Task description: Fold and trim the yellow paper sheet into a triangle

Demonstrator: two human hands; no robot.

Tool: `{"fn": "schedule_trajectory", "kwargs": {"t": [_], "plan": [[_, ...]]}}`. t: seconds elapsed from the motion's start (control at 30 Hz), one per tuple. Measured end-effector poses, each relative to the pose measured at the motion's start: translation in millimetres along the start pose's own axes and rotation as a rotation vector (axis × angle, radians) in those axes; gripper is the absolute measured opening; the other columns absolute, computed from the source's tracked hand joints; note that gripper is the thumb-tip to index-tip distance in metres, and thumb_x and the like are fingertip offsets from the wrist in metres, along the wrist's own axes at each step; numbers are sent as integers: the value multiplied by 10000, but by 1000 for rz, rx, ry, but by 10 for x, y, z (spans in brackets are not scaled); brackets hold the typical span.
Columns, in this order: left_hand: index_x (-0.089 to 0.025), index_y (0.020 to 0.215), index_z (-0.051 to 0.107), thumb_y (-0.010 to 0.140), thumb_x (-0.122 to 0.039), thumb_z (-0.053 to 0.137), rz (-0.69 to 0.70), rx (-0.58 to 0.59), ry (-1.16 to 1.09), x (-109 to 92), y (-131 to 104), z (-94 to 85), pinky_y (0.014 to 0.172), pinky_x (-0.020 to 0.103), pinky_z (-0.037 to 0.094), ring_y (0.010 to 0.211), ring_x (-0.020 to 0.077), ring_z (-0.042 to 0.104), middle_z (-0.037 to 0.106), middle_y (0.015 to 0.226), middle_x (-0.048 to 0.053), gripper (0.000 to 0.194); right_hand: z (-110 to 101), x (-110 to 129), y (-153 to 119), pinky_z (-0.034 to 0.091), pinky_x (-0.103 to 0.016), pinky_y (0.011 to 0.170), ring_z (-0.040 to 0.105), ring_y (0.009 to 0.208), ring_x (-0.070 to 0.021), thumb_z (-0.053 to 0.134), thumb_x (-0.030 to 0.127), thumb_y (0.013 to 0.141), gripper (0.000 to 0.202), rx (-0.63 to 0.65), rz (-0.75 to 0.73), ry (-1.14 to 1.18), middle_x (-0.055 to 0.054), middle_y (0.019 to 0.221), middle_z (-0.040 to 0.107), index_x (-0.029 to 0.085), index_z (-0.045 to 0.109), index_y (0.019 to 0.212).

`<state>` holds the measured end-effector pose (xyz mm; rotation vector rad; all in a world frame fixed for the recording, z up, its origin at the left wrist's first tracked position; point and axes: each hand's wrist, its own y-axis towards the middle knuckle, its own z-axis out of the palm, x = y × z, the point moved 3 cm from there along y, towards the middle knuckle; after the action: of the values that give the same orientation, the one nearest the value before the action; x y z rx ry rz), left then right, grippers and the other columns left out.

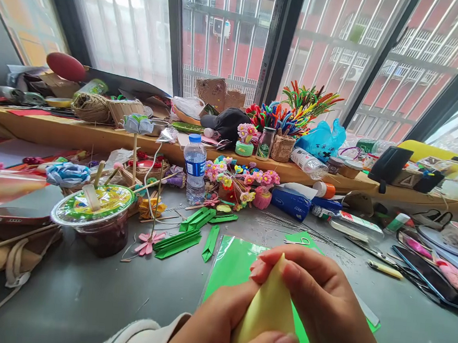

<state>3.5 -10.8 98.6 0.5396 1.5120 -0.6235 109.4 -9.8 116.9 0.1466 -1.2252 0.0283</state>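
A pale yellow piece (268, 310), curved to a point at the top like rolled or folded paper, stands between my two hands. My left hand (218, 325) is wrapped round its lower left side, with the thumb across the bottom. The fingers of my right hand (329, 304) close on its tip and right edge. Beneath my hands lies a sheet of green paper in a clear sleeve (226, 268). Just beyond my fingertips are small white-handled scissors (301, 241). Folded green paper strips (179, 243) rest to the left, beside a pink paper flower (150, 243).
A lidded cup of dark drink (103, 230) stands at left, with a water bottle (195, 169) further back. Pink and yellow craft flowers (244, 180), thin wires (311, 228) and a phone (429, 274) lie around. A crowded wooden shelf (164, 145) runs below the windows.
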Motion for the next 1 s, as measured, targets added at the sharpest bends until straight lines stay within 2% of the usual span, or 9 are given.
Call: {"fn": "schedule_trajectory", "kwargs": {"t": [0.17, 0.37, 0.53, 0.67, 0.8, 1.0], "plan": [[-152, 734, 540, 701, -344, 520, 19, 63, -75, -12, 53, -13, 470, 158, 334, 541, 86, 399, 425, 607, -23, 196, -21, -50, 70, 436, -193, 498, 556, 549, -115, 597, 309, 661, 147, 38, 32, 58, -18, 604, 641, 174, 648, 635], [-167, 735, 462, 757, -266, 483, -97, 95, -307, 77, 95, 44, 494, 168, 407, 586, 114, 550, 560, 638, -1, 104, -96, -127, 177, 429, -192, 498, 546, 545, -110, 594, 322, 658, 185, 43, 52, 84, -18, 580, 627, 154, 646, 602], [-163, 726, 460, 768, -236, 474, -91, 68, -314, 80, 118, 30, 514, 177, 419, 590, 116, 567, 577, 638, 1, 86, -88, -170, 200, 426, -167, 501, 545, 537, -91, 575, 310, 681, 190, 61, 72, 151, -6, 565, 627, 155, 635, 588], [-160, 741, 466, 765, -231, 483, -89, 89, -327, 89, 103, 43, 523, 175, 426, 603, 114, 572, 577, 643, -6, 77, -107, -180, 212, 424, -164, 517, 555, 551, -92, 555, 340, 696, 225, 27, 61, 132, -6, 571, 636, 163, 635, 582], [-157, 802, 467, 777, -219, 466, -85, 113, -369, 80, 92, 51, 520, 172, 436, 602, 112, 582, 580, 638, -4, 67, -159, -146, 221, 425, -179, 535, 571, 618, -110, 471, 354, 758, 262, 42, 9, 104, -10, 624, 646, 180, 647, 672], [-146, 810, 458, 780, -208, 467, -84, 140, -422, 72, 82, 54, 532, 181, 453, 613, 118, 597, 605, 649, 10, 69, -217, -100, 222, 415, -185, 584, 548, 671, -109, 559, 265, 709, 112, 106, -83, -31, 5, 690, 643, 204, 653, 701]]}}
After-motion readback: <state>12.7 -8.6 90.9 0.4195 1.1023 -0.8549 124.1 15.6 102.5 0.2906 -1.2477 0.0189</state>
